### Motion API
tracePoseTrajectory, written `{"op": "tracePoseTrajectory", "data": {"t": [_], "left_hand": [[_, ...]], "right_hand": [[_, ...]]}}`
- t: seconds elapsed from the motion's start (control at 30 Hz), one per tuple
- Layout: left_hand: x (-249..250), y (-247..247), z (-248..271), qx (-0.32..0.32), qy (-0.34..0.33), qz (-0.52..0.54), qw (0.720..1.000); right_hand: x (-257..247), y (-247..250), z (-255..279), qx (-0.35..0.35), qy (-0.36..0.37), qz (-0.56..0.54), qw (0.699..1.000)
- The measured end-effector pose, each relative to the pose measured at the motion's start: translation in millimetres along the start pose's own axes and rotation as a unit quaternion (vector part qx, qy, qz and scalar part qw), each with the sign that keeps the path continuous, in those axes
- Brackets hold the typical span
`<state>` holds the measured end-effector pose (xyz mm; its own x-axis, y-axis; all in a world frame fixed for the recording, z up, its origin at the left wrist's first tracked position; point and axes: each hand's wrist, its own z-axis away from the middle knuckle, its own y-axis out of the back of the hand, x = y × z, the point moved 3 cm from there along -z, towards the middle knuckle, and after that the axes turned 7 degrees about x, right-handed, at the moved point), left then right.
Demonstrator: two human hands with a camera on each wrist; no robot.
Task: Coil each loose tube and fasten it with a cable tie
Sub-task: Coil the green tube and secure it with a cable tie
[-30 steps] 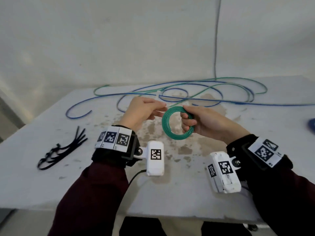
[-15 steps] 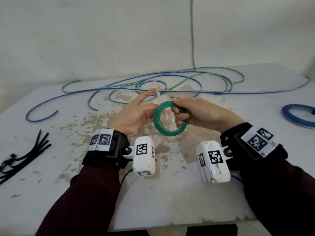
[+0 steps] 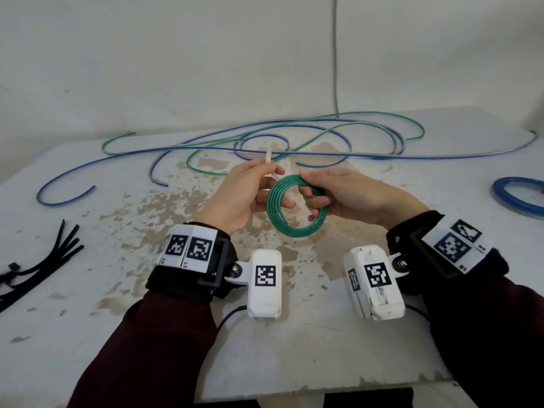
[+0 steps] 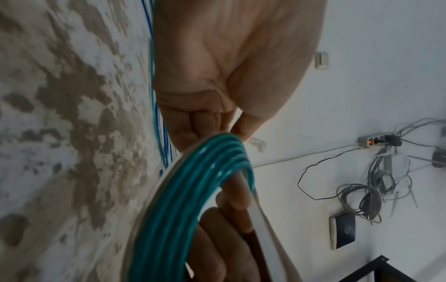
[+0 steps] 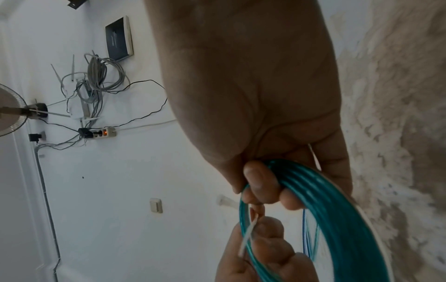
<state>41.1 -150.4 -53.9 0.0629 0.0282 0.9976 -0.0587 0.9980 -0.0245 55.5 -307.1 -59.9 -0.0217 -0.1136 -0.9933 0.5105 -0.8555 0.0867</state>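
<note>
A green tube wound into a small coil (image 3: 295, 228) hangs upright above the table between both hands. My right hand (image 3: 338, 195) grips the coil's upper right side, fingers curled through the ring (image 5: 313, 192). My left hand (image 3: 250, 192) pinches a white cable tie (image 3: 269, 160) whose strap runs down through the coil (image 4: 263, 225). The tie's head end sticks up past the left fingertips. Close up, the coil's several turns (image 4: 183, 187) lie side by side.
Loose blue and green tubes (image 3: 265, 142) sprawl across the back of the stained white table (image 3: 323, 348). A coiled blue tube (image 3: 518, 198) lies at the right edge. A bundle of black cable ties (image 3: 38, 266) lies at the left.
The left hand's fingers, spread half a second ago, have closed on the white tie again and drawn it across the coil's top. The head camera view shifted right, then slightly back left.
</note>
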Motion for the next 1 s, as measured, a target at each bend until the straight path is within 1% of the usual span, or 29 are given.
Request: {"op": "tracePoseTrajectory", "data": {"t": [0.13, 0.27, 0.33, 0.47, 0.53, 0.6, 0.63, 0.67, 0.7, 0.73, 0.77, 0.8, 0.83, 0.9, 0.93, 1.0], "left_hand": [[0, -2, 2, -0.012, 0.005, -0.002, 1.000], [-2, -4, 0, -0.029, -0.001, 0.009, 1.000], [-3, -7, 0, -0.041, -0.002, 0.026, 0.999], [-5, -10, 2, -0.050, -0.043, 0.012, 0.998], [-5, -9, 1, -0.040, -0.051, 0.023, 0.998], [-3, -6, 0, -0.021, -0.055, 0.046, 0.997], [-3, -4, -1, -0.010, -0.057, 0.057, 0.997], [-3, -2, -2, 0.001, -0.059, 0.063, 0.996], [-3, 0, -3, 0.011, -0.062, 0.066, 0.996], [-3, 2, -4, 0.019, -0.064, 0.068, 0.995], [-2, 3, -5, 0.026, -0.066, 0.071, 0.995], [-2, 4, -5, 0.033, -0.067, 0.074, 0.994], [-2, 4, -6, 0.037, -0.068, 0.079, 0.994], [-2, 2, -5, 0.041, -0.069, 0.088, 0.993], [-2, 1, -4, 0.042, -0.069, 0.090, 0.993], [-2, -1, -4, 0.037, -0.067, 0.093, 0.993]], "right_hand": [[0, 0, -2, 0.024, 0.011, 0.044, 0.999], [1, -4, -3, 0.046, 0.020, 0.056, 0.997], [3, -4, -4, 0.058, 0.015, 0.044, 0.997], [6, -6, -6, 0.048, 0.001, 0.010, 0.999], [4, -8, -5, 0.050, -0.006, -0.033, 0.998], [0, -7, -4, 0.071, -0.017, -0.075, 0.995], [-3, -6, -3, 0.088, -0.010, -0.078, 0.993], [-5, -3, -3, 0.115, 0.011, -0.062, 0.991], [-7, 0, -2, 0.149, 0.047, -0.024, 0.987], [-11, 4, 0, 0.182, 0.094, 0.030, 0.978], [-15, 6, 2, 0.199, 0.143, 0.081, 0.966], [-18, 4, 4, 0.190, 0.185, 0.113, 0.957], [-20, 1, 6, 0.161, 0.216, 0.121, 0.955], [-22, -10, 10, 0.087, 0.245, 0.108, 0.960], [-23, -14, 11, 0.069, 0.251, 0.108, 0.959], [-25, -18, 11, 0.083, 0.269, 0.099, 0.955]]}}
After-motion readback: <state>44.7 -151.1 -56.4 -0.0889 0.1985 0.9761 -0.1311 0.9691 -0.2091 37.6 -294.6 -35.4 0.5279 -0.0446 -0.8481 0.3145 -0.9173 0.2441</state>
